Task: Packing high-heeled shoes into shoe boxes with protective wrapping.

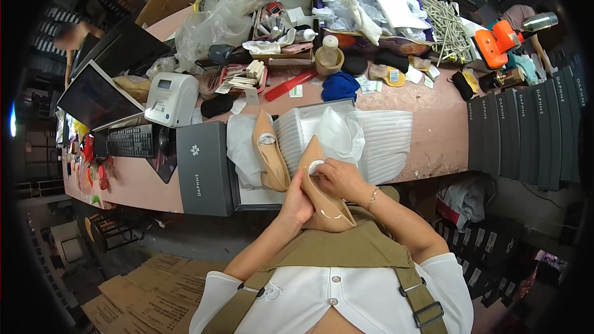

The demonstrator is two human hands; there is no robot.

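I hold a beige pointed high-heel shoe [327,201] just above my lap, toe towards me. My left hand [296,201] grips its left side. My right hand [337,176] rests on the shoe's opening, fingers pressing a white round pad [317,166] inside it. The matching beige shoe [270,151] lies on white tissue paper [242,148] in an open shoe box [247,196] at the table's front edge. The dark grey box lid [204,170] stands to the left of it.
A stack of white tissue sheets [383,142] lies behind the shoes on the pink table [433,124]. A keyboard [131,141], monitor [96,96] and white label printer [171,96] sit at the left. Dark boxes [526,133] line the right. Bags and clutter fill the back.
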